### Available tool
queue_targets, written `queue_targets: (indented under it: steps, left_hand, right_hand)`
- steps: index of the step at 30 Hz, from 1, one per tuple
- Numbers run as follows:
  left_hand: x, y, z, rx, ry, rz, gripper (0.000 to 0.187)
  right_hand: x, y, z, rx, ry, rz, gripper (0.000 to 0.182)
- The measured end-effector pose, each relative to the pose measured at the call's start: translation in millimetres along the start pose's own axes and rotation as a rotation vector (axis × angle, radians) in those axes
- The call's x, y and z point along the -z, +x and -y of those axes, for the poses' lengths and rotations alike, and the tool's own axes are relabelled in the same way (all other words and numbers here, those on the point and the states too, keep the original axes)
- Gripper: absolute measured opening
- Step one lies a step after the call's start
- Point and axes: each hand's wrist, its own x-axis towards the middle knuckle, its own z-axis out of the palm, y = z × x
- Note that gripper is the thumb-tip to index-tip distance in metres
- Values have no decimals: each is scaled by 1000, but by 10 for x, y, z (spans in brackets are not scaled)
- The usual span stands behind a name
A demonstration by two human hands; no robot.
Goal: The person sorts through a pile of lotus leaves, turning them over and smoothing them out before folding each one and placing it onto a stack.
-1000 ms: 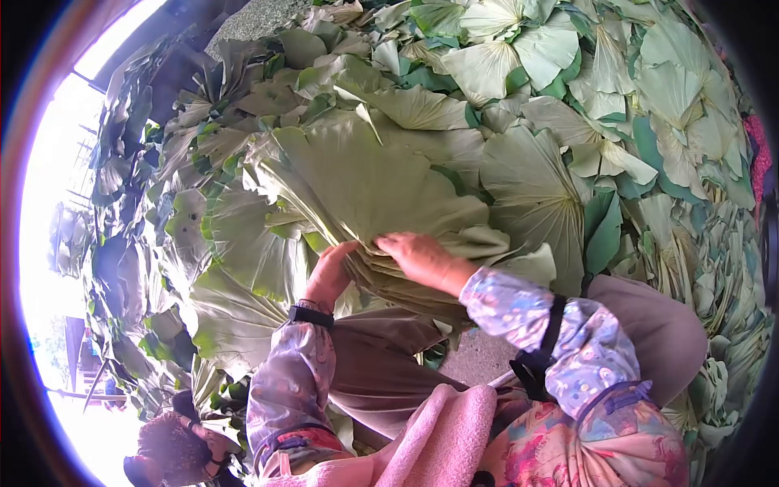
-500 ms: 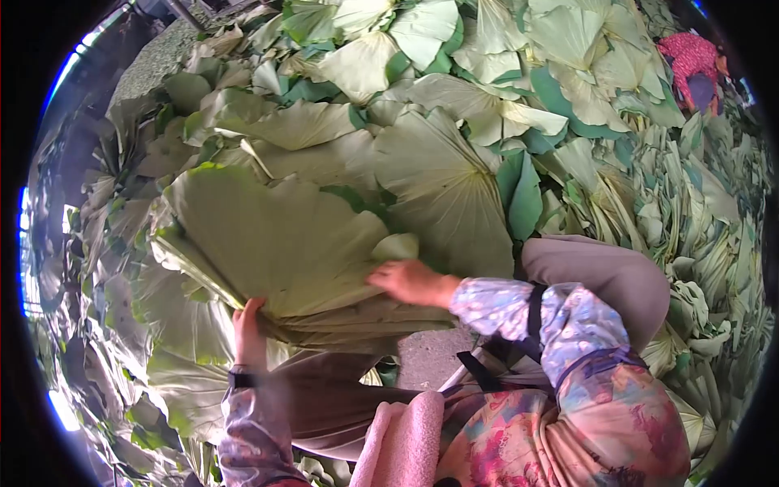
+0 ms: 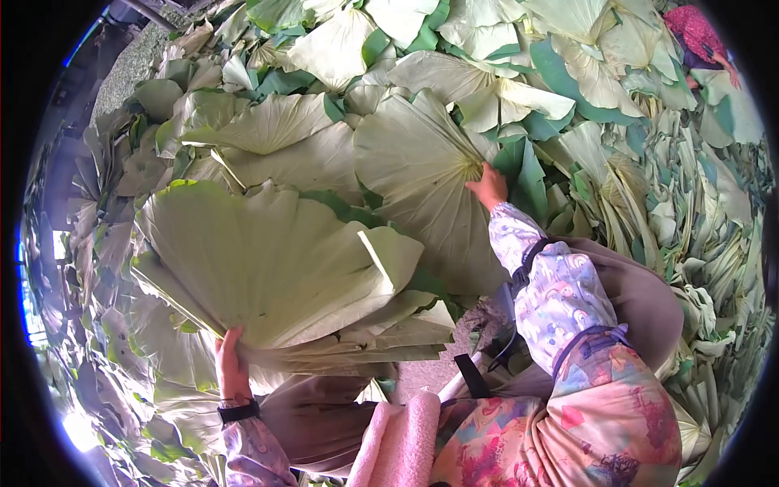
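A folded stack of large pale green lotus leaves (image 3: 268, 260) lies over my lap, fanned out to the upper left. My left hand (image 3: 233, 369) is closed on the gathered lower edge of this stack, the thumb on top and the other fingers hidden beneath. Farther out on the right, my right hand (image 3: 488, 188) pinches another broad lotus leaf (image 3: 422, 170) near the point where its veins meet. That leaf lies on the pile, its veined side up. A darker green leaf (image 3: 531, 183) is just beside my right hand.
Loose lotus leaves (image 3: 341, 49) cover the ground ahead, with dense heaps of folded leaves (image 3: 690, 203) on the right. Another person in a red patterned top (image 3: 694, 36) is at the upper right. My bent knee (image 3: 641, 300) rises beside my right arm.
My right hand has left the edge of the stack and moved up and right to the other leaf. The stack's right edge has curled up, and my left hand has moved slightly down.
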Motion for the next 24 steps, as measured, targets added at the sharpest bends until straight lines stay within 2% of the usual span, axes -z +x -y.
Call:
queue_targets:
  steps: [3,6,9,10,11,12,13,15,16,17,18,19,21,22,23,24]
  left_hand:
    - [64,32,9,16,16,21,25]
    - [161,65,42,31,30,41,20]
    - [161,64,31,45,49,36,19]
    - [163,59,19,46,59,40,19]
    - [160,56,11,46,67,43,19]
    - [126,63,66,-70,99,-1,22]
    - [134,78,102,-69,90,2,22]
    - [185,63,126,-63,71,-1,20]
    - [151,-17,39,-36,26,136,18]
    - [150,-64,3,-17,16,180,17]
    - [154,-49,31,-6,-11,144,16]
    - [164,-21,76,7,-34,103,16]
    - [136,-85,34,21,-107,150,17]
    - [254,96,244,-102,-37,194,18]
    - [299,103,256,-91,-62,236,18]
    - [341,110,267,-80,-85,277,19]
  right_hand:
    - [18,-70,71,53,-38,-137,69]
    - [4,-69,63,96,156,-295,57]
    - [262,-48,169,-167,938,367,45]
    - [342,-106,257,-194,980,411,33]
    - [410,-98,361,-99,977,394,31]
    - [484,-98,475,-3,970,379,30]
    - [552,-89,612,96,962,366,29]
    - [759,-132,992,392,856,191,23]
    - [925,-220,1218,556,793,111,22]
    - [1292,-514,1614,717,730,31,21]
    - [1684,-923,1948,689,475,10,21]
    - [1757,-1138,2180,775,468,-61,23]
    - [1718,-1607,2576,998,483,-230,23]
    - [1647,-1847,2727,1084,385,-223,25]
    - [1568,-2091,2843,1164,286,-218,27]
    - [1443,-2345,2948,1230,214,-127,26]
